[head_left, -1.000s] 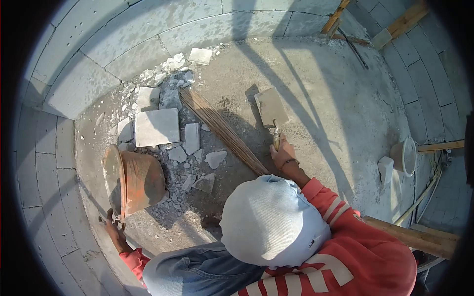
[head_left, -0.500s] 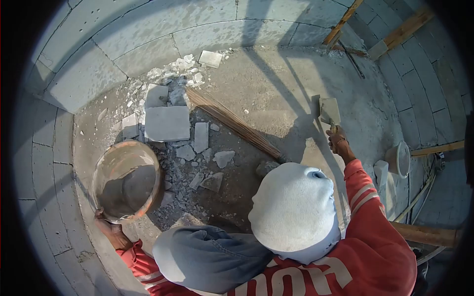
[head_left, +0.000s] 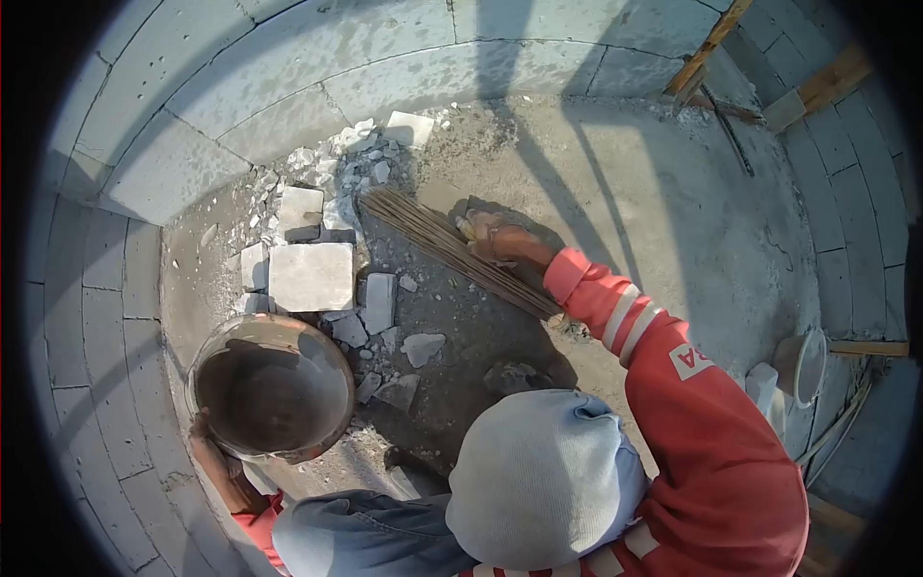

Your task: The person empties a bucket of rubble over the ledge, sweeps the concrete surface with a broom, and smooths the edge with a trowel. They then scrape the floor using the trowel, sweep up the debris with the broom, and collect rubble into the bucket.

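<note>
My left hand (head_left: 216,454) grips the lower left rim of a round, mortar-stained bucket (head_left: 274,389), whose open mouth faces up. Above the bundle of thin sticks (head_left: 452,252), my right hand (head_left: 502,240) is closed around a trowel (head_left: 467,227); the blade is partly hidden and hard to make out. A pale square block (head_left: 311,277) lies beyond the bucket among smaller broken pieces (head_left: 422,349). The bucket's contents are in shadow.
Pale block walls (head_left: 279,125) curve around the concrete floor (head_left: 663,221). A white bucket (head_left: 799,367) stands at the right, near wooden beams (head_left: 835,79). White rubble (head_left: 356,144) lies along the far wall. A capped head (head_left: 548,476) fills the lower middle.
My right hand first swung right with the trowel, then came back left over the sticks. The bucket has gone from tipped on its side to mouth up, my left hand still on its rim.
</note>
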The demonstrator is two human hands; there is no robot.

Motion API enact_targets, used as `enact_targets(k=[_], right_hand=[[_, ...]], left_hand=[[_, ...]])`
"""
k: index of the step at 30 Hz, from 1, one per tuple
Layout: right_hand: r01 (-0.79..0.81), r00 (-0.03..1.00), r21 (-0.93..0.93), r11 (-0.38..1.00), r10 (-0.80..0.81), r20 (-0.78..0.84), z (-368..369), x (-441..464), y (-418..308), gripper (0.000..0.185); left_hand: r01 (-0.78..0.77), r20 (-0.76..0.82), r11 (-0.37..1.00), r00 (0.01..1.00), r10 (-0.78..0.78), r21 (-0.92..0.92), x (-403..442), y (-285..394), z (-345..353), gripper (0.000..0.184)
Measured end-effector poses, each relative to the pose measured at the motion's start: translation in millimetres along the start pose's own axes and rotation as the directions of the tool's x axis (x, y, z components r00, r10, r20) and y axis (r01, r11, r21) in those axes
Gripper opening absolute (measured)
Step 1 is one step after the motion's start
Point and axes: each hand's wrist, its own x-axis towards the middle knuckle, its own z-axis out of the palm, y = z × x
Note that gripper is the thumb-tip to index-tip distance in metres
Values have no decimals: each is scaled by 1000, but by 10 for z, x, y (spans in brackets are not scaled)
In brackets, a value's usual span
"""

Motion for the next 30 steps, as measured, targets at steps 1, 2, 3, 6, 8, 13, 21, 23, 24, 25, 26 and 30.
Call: enact_targets(k=[1,2,3,6,8,13,21,23,24,25,26,30], right_hand=[[41,999,-135,990,-42,-4,88,62,-108,46],[41,999,-132,990,-42,-3,100,-12,-68,46],[-11,999,-14,1000,10,-31,68,-92,5,49],[-228,953,162,960,254,-164,-385,-351,646,51],[-327,843,422,846,462,-274,-678,-440,1512,39],[-544,618,572,615,754,-223,-996,-351,2882,20],[-208,964,554,806,265,-22,-856,-387,1333,28],[-334,854,629,702,508,-113,-1114,-435,1692,27],[-365,764,618,697,603,-230,-1232,-375,2059,21],[-182,730,888,423,663,-166,-1306,-321,2701,14],[-357,541,834,421,821,-183,-1567,-315,2895,14],[-568,474,637,520,840,-263,-1942,114,3886,17]], left_hand=[[-30,-45,999,998,32,41,-36,-8,61,16],[-31,-45,999,998,33,44,-108,2,132,16],[-93,-53,990,994,99,110,-183,4,214,17],[-160,-79,960,980,182,228,-159,-140,210,25],[-193,-218,964,948,231,182,51,-359,-36,28],[-87,-108,994,991,80,-63,427,-290,149,37],[-28,-108,999,994,26,-15,235,-167,273,45],[-17,-165,999,986,11,-34,131,-287,97,45],[-11,-187,996,982,-5,-87,140,-336,16,45],[-7,-205,990,978,-22,-140,137,-383,-37,45],[-7,-223,989,974,-26,-149,87,-402,5,45],[24,-354,988,932,-77,-150,-110,-338,344,44]])
